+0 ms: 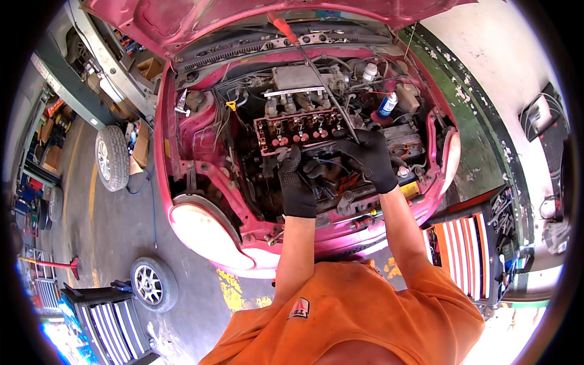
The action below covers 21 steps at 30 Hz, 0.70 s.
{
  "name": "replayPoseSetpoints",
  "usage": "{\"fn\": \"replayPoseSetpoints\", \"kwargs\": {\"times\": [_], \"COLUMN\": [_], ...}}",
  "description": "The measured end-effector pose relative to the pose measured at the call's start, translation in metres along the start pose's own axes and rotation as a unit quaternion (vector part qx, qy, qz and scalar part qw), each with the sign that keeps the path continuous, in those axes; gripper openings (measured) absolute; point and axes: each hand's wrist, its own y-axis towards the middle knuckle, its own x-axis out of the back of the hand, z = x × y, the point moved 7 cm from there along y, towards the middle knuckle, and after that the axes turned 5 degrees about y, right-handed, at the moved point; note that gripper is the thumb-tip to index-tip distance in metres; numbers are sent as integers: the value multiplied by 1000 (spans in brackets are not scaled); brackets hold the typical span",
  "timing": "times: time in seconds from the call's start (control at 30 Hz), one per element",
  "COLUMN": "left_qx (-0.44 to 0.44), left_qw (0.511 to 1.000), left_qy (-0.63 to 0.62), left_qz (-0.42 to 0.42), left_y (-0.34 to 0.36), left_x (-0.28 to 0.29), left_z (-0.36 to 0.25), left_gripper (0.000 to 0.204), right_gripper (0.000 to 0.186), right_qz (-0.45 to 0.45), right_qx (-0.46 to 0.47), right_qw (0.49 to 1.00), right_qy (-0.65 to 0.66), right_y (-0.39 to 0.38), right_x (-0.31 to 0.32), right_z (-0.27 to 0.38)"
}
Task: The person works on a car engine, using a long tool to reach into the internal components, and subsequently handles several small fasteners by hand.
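By the cylinder head [301, 129], our left hand [297, 185] and right hand [373, 161] seem mid-adjustment, grasps unclear; next, we'd mind the long bar [324, 87].

Wheel [111, 159] beside cardboard box [142, 145], orange-fronted tool chest [456, 257], grey floor [118, 228]

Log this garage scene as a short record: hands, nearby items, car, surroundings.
Left hand: black-gloved, by the exposed cylinder head
Right hand: black-gloved, at the lower end of a long red-handled rod; grip unclear
Nearby: blue spray can, white bottle, yellow dipstick handle
Car: pink, hood raised
Surroundings: wheel on the floor at left, tool cabinet at right
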Motion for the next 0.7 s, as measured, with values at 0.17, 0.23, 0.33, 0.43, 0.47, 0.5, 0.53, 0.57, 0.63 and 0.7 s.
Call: {"fn": "replayPoseSetpoints", "kwargs": {"times": [0.17, 0.23, 0.33, 0.43, 0.47, 0.5, 0.53, 0.57, 0.63, 0.7], "left_qx": [-8, -26, 7, -21, -16, -12, -9, -15, -19, -37], "left_qw": [999, 998, 995, 995, 996, 997, 998, 998, 997, 995], "left_qy": [3, 8, -67, -35, -28, -21, -14, -2, 20, 53], "left_qz": [-46, -61, -67, -91, -79, -68, -56, -62, -76, -81], "left_y": [4, 8, 15, 15, 17, 19, 21, 20, 16, 14], "left_x": [11, 8, 26, 15, 18, 22, 25, 25, 26, 26], "left_z": [1, 7, 16, 17, 17, 17, 16, 14, 16, 16], "left_gripper": [7, 7, 8, 10, 10, 10, 10, 9, 8, 6], "right_gripper": [22, 22, 19, 17, 17, 17, 17, 17, 21, 23], "right_qz": [-49, -39, -115, -161, -162, -135, -107, -79, -14, 24], "right_qx": [-19, -35, -56, -54, -49, -32, -15, 0, -8, -17], "right_qw": [999, 993, 983, 979, 980, 986, 991, 994, 1000, 997], "right_qy": [-5, 103, 132, 109, 106, 94, 83, 71, 3, -77], "right_y": [-4, -7, -10, -11, -10, -7, -2, 1, 5, 7], "right_x": [2, 14, 7, 9, 11, 12, 15, 18, 24, 29], "right_z": [-11, -39, -35, -36, -39, -38, -37, -37, -31, -31]}}
